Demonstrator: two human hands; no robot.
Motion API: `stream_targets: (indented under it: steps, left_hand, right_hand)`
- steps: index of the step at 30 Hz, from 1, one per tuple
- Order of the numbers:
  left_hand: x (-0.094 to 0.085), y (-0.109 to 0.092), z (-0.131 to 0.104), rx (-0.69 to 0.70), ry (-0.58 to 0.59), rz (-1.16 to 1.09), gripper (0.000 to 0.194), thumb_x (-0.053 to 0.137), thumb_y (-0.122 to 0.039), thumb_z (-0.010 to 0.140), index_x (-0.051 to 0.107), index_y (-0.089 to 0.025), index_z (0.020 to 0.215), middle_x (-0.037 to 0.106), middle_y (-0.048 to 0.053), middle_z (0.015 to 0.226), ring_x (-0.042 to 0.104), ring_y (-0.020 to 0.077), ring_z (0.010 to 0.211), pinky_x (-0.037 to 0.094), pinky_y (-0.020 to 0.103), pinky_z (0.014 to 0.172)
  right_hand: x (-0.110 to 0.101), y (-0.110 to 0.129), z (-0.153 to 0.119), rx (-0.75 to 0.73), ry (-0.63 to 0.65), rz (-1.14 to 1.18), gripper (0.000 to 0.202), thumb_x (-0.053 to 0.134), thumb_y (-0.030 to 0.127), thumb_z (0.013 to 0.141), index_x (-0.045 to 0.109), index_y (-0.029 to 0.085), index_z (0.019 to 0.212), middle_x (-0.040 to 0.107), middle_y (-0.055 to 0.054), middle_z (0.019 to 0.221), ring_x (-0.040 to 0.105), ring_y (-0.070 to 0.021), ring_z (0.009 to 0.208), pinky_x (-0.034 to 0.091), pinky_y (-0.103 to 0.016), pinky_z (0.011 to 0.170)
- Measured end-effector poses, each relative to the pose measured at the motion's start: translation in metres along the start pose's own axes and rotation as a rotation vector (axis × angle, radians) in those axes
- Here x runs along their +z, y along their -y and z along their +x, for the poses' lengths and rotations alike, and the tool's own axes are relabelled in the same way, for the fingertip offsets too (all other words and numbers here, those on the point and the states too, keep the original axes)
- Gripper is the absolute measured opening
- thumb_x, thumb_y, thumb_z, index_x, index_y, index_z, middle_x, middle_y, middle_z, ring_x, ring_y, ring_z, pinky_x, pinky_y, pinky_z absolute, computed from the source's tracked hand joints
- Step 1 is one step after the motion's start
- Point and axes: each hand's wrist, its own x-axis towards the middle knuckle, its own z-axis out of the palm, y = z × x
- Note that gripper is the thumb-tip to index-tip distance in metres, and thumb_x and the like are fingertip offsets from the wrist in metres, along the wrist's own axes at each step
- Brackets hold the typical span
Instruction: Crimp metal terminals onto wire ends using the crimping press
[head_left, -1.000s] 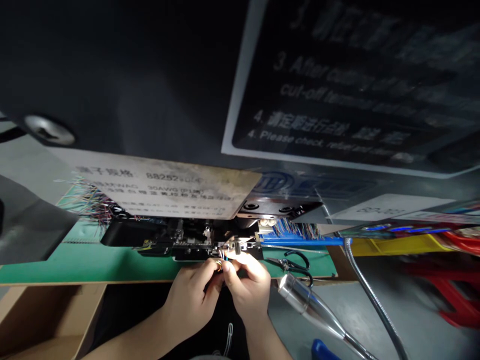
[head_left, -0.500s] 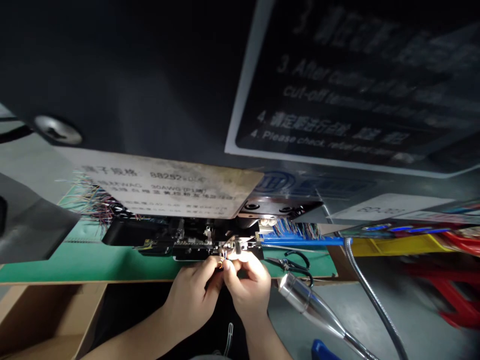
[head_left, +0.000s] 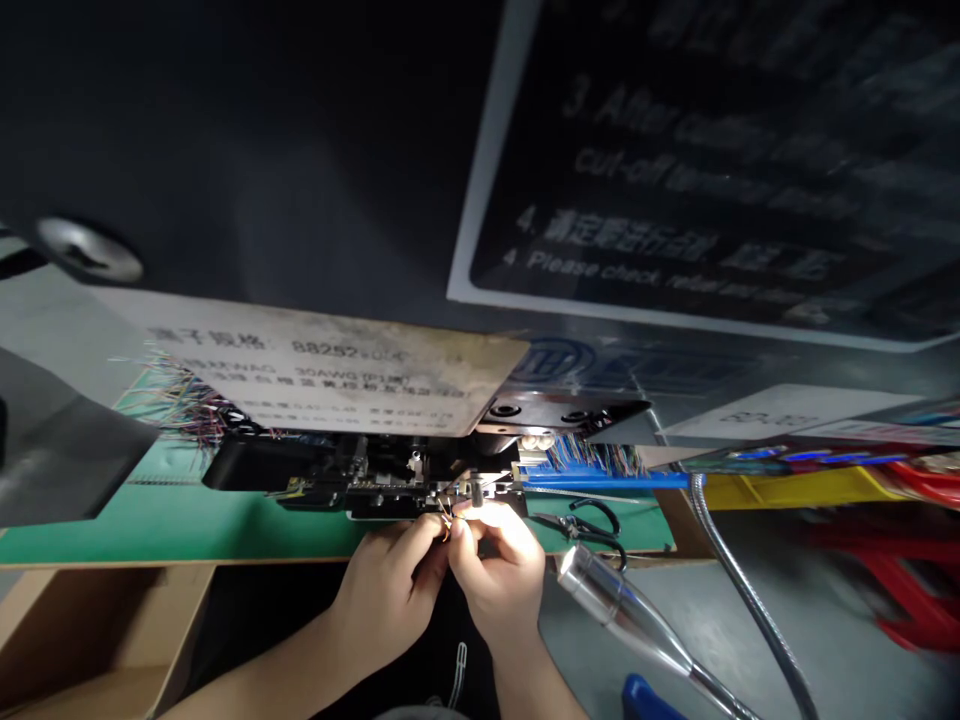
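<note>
My left hand (head_left: 394, 580) and my right hand (head_left: 499, 570) meet at the front of a black crimping machine (head_left: 360, 485). Thin coloured wires (head_left: 448, 524), some orange, show between the fingertips. The left thumb and forefinger are pinched around them. Close beside, the right thumb and forefinger also pinch wires, right at the lit metal tooling (head_left: 476, 490). The fingers cover most of the wires, and their tips are too small to make out.
A large dark machine housing (head_left: 262, 180) hangs overhead. Wire bundles lie at left (head_left: 187, 400) and in a blue tray (head_left: 607, 480). Black-handled cutters (head_left: 581, 530) rest on the green mat (head_left: 247, 525). A lamp (head_left: 622, 605) points in from the right; a cardboard box (head_left: 97, 630) stands lower left.
The wires between my fingertips have shifted slightly, with more orange strands showing and the blue one less visible. My right hand has moved marginally to the right. Both hands keep pinching.
</note>
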Motion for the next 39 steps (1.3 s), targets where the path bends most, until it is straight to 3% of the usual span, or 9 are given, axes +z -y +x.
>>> stream_targets:
  steps: [6,14,23,30,33,39]
  left_hand:
    - [-0.0031,-0.0021,0.0025,0.030,0.007,-0.034,0.015,0.047,-0.016,0.093,0.059,-0.024,0.098,0.075,0.002,0.089,0.073,0.0198,0.077,0.054,0.027,0.066]
    - [-0.0024,-0.0033,0.0038,0.002,-0.009,-0.007,0.016,0.046,-0.013,0.091,0.058,-0.023,0.095,0.074,0.001,0.083,0.072,0.0208,0.071,0.053,0.028,0.061]
    - [-0.0060,-0.0031,0.0060,0.007,0.018,-0.040,0.020,0.045,-0.011,0.091,0.058,-0.024,0.099,0.076,0.001,0.092,0.073,0.0199,0.081,0.054,0.028,0.069]
    - [-0.0046,-0.0007,0.0048,0.020,0.017,0.059,0.015,0.045,-0.016,0.092,0.057,-0.021,0.085,0.070,0.001,0.071,0.069,0.0202,0.063,0.050,0.028,0.056]
    - [-0.0046,-0.0015,0.0047,0.020,0.014,0.062,0.015,0.045,-0.014,0.091,0.058,-0.021,0.088,0.071,0.001,0.072,0.070,0.0197,0.063,0.050,0.027,0.056]
    - [-0.0069,-0.0012,0.0044,0.045,0.030,0.028,0.015,0.046,-0.016,0.093,0.057,-0.022,0.085,0.071,0.000,0.074,0.069,0.0187,0.065,0.049,0.026,0.059]
  right_hand:
    - [-0.0035,-0.0051,-0.0015,-0.017,0.048,-0.011,0.016,0.062,0.010,0.084,0.070,0.019,0.095,0.067,0.000,0.069,0.058,-0.0143,0.056,0.049,-0.025,0.055]
    - [-0.0032,-0.0089,0.0006,0.014,0.077,0.042,0.017,0.063,0.014,0.087,0.071,0.022,0.100,0.059,0.003,0.062,0.050,-0.0130,0.052,0.045,-0.025,0.052]
    - [-0.0025,-0.0090,-0.0040,0.073,0.035,0.095,0.014,0.067,0.017,0.086,0.069,0.023,0.098,0.046,0.007,0.057,0.044,-0.0111,0.049,0.042,-0.023,0.049]
    - [-0.0055,-0.0030,0.0013,0.096,0.102,0.065,0.013,0.065,0.014,0.086,0.069,0.022,0.096,0.045,0.008,0.055,0.044,-0.0108,0.047,0.043,-0.024,0.050]
    - [-0.0056,-0.0010,0.0019,0.086,0.077,0.052,0.009,0.064,0.013,0.085,0.068,0.021,0.088,0.049,0.007,0.056,0.045,-0.0108,0.048,0.045,-0.024,0.052]
    - [-0.0068,-0.0020,0.0015,0.135,0.103,0.035,0.009,0.066,0.019,0.084,0.068,0.019,0.092,0.045,0.007,0.055,0.043,-0.0115,0.048,0.041,-0.024,0.048]
